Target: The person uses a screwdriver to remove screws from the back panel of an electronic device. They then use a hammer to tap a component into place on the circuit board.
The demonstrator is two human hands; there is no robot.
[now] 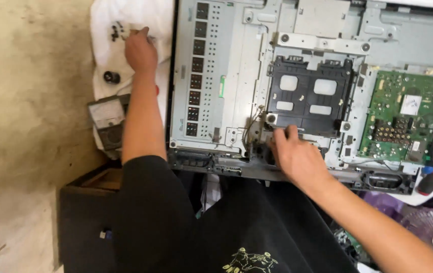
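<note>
Opened flat-panel chassis (226, 76) lies face-down. Right hand (297, 156) fingertips press its lower edge; left hand (140, 50) pinches small screws (118, 31) on white cloth (107, 60). Risk: screws could roll off.
</note>
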